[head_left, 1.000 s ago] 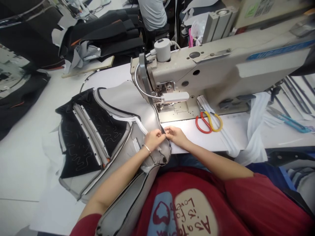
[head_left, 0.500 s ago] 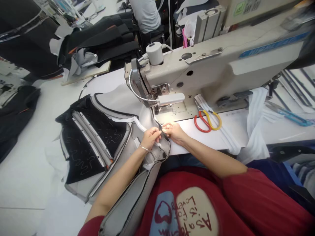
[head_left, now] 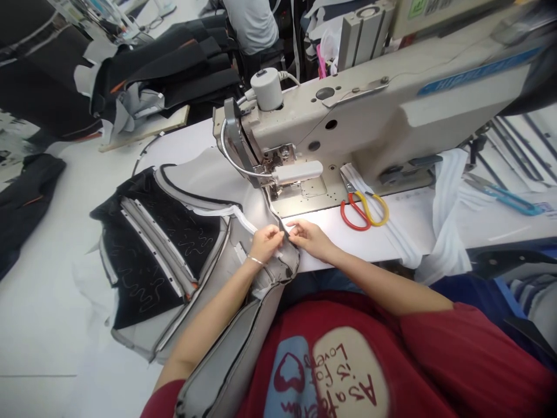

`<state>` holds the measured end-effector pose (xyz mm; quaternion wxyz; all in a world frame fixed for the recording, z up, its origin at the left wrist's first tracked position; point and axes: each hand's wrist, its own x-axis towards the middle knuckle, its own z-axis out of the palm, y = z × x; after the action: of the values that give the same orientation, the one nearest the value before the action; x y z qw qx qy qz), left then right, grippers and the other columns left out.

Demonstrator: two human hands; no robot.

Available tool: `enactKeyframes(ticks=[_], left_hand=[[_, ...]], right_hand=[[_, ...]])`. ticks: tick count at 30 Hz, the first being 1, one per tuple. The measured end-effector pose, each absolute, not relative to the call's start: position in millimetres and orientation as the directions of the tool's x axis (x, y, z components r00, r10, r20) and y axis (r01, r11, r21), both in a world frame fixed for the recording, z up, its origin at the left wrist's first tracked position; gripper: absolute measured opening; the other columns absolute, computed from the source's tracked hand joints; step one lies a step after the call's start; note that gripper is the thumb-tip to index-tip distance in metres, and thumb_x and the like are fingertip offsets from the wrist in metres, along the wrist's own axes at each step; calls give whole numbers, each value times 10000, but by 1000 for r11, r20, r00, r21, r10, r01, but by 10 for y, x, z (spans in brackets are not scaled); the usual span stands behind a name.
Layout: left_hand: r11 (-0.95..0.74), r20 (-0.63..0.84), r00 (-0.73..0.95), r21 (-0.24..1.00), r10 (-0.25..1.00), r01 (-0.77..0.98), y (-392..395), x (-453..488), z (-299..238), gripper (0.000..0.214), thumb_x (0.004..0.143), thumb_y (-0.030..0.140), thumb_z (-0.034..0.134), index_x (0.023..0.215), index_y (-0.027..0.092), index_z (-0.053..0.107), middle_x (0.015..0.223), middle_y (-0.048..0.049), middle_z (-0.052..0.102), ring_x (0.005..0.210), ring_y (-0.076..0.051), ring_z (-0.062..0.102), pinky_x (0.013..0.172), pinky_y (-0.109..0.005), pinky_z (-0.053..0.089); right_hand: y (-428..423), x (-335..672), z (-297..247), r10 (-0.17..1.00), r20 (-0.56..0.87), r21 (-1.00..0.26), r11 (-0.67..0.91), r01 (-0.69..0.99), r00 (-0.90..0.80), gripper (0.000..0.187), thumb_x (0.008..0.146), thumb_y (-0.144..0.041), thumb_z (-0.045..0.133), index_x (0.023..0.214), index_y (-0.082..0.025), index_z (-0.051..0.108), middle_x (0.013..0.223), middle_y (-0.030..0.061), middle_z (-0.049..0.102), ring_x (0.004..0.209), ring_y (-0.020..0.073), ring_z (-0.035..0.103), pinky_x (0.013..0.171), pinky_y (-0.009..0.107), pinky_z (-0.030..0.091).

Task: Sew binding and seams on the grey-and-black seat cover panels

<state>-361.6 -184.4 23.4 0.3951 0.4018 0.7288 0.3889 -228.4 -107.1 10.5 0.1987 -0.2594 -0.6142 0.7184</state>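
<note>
seam edge [head_left: 275, 215]: a dark-piped border of the grey cover [head_left: 209, 174], run lengthwise from under the machine head toward the body and ended near the table's front edge.
direction from the hands: the edge is met right between the two hands; its far end lies ahead and slightly left, below the lamp [head_left: 299, 172].
nearer hand: neither clearly; the same spot is reached by the left from the left side and by the right from the right.
left hand [head_left: 266, 244]: closed in a pinch, thumb against fingertips, on the white strip [head_left: 243, 218] where it meets the seam edge; a bangle is worn at the wrist.
right hand [head_left: 310, 238]: thumb and forefinger pressed together on the seam edge, the other fingers curled low over the table [head_left: 52, 325]; how much cloth is caught cannot be told.
grey cover: spread on the table left of the sewing machine [head_left: 357, 110], black quilted side turned up, the near part draped over the edge onto the lap.
beside the right hand: red-and-yellow scissors [head_left: 365, 210] laid on the machine bed, apart from the fingers.
farther right: white cloth strips [head_left: 448, 220] hung over the table edge.
background: another person [head_left: 250, 23] seated behind dark covers [head_left: 174, 64].
</note>
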Motion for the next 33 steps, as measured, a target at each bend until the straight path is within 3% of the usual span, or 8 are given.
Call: enactKeyframes(ticks=[3,6,12,15,20,26,29,33], left_hand=[[386,-173,-382,701,908,600,-1861,-3514,320,218,634,305,518,489,158,447,413,53,429,401,-57,362,427,-187,257],[399,-155,-393,619,907,676,-1886,-3458,367,203,616,278,515,466,158,451,403,52,414,406,-61,358,435,-195,243],[440,-391,-295,890,872,121,-1934,-3552,291,215,663,296,504,517,139,497,378,34,474,301,-46,351,359,-182,236],[438,-437,-305,896,846,-70,-1937,-3584,271,179,620,271,561,529,126,509,430,13,539,287,-42,370,339,-177,240],[447,-474,-293,881,831,-158,-1921,-3570,308,160,598,240,583,520,116,518,437,-1,560,276,-39,378,330,-171,249],[451,-479,-290,878,829,-160,-1915,-3562,323,165,593,242,589,515,113,522,436,-4,562,277,-40,385,318,-164,212],[447,-473,-298,881,829,-153,-1921,-3575,280,167,596,259,583,530,119,520,441,1,559,279,-42,384,325,-169,217],[448,-427,-306,894,851,-4,-1947,-3563,231,190,646,305,535,558,138,509,444,24,534,300,-50,379,357,-184,250]], right_hand=[[-1121,-2311,77,658,-141,-978,-209,1,-740,289,629,-168,501,915,-178,462,610,-64,469,547,78,456,555,236,366],[-1168,-2343,72,700,-180,-959,-282,-36,-691,268,602,-166,517,864,-183,461,599,-66,479,540,77,456,533,225,348],[-1264,-2401,117,694,-363,-799,-575,-176,-621,306,539,-189,591,781,-182,403,525,-83,485,403,37,360,421,186,235],[-1298,-2428,120,679,-410,-718,-652,-243,-609,373,515,-181,616,785,-197,358,500,-91,487,388,45,377,421,185,248],[-1317,-2445,87,663,-432,-677,-686,-265,-611,408,511,-185,621,785,-208,320,495,-95,489,375,51,389,418,186,262],[-1298,-2412,64,695,-355,-798,-574,-184,-625,335,583,-232,573,812,-210,329,533,-92,469,424,63,416,441,197,285],[-1263,-2312,94,693,-217,-949,-315,-18,-687,265,636,-208,523,860,-201,383,599,-71,480,501,70,445,501,216,326],[-1265,-2169,104,645,-133,-991,-63,121,-752,305,669,-159,484,957,-210,400,632,-63,483,545,83,458,558,238,349]])
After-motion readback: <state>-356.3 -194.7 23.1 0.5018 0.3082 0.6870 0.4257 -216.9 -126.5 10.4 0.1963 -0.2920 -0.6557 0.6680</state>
